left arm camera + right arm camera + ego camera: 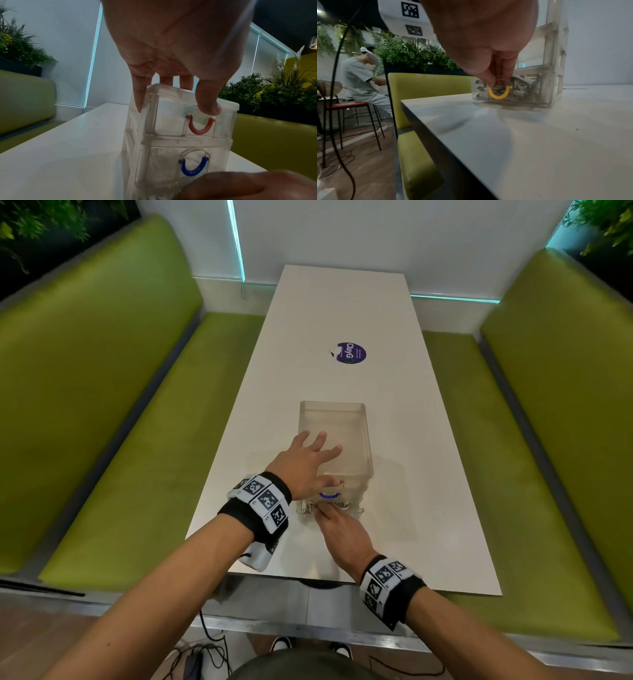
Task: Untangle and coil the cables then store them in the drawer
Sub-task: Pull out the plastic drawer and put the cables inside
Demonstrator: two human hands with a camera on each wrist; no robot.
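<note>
A clear plastic drawer unit [334,422] stands on the white table [411,542]. My left hand [305,460] lies flat on its top with fingers spread, and the thumb [208,106] reaches down the front by the red handle [200,127]. Below that is the blue handle [194,169]. My right hand [329,515] pinches the yellow handle [499,94] of the bottom drawer [522,98], which stands slightly out. Grey and white cables [525,83] lie bundled inside that drawer.
A round purple sticker [351,353] is on the table beyond the unit. Green benches [120,405] run along both sides. The table's near edge [342,580] is just behind my wrists. Dark cords [205,655] lie on the floor. A seated person [361,81] is far off.
</note>
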